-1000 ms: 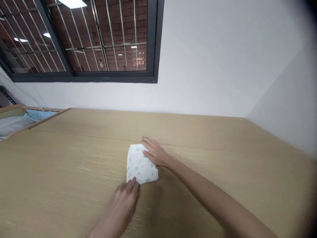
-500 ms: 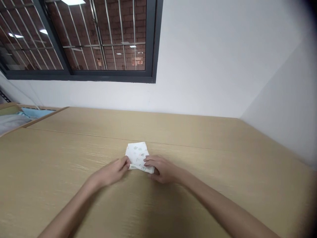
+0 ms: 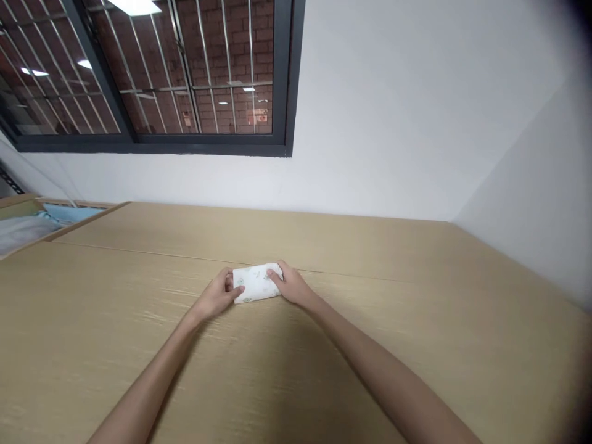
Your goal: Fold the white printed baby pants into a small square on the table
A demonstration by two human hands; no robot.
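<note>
A white cloth (image 3: 254, 283) with small printed figures is folded into a compact rectangle over the middle of the tabletop. My left hand (image 3: 219, 295) grips its left end, thumb on top and fingers behind. At the opposite end, my right hand (image 3: 290, 283) pinches the cloth with its thumb on the upper face. The fingertips behind the cloth are partly hidden.
The wide wood-coloured tabletop (image 3: 115, 308) has a seam running across it and meets a white wall (image 3: 370, 123) at the back. At the far left is a wooden-edged bin (image 3: 83, 222) with blue and whitish fabric inside. A barred window (image 3: 203, 145) is above.
The cloth has gone from a taller, partly folded shape to a lower, wider rectangle. Both hands have moved slightly away from me and now hold its two ends.
</note>
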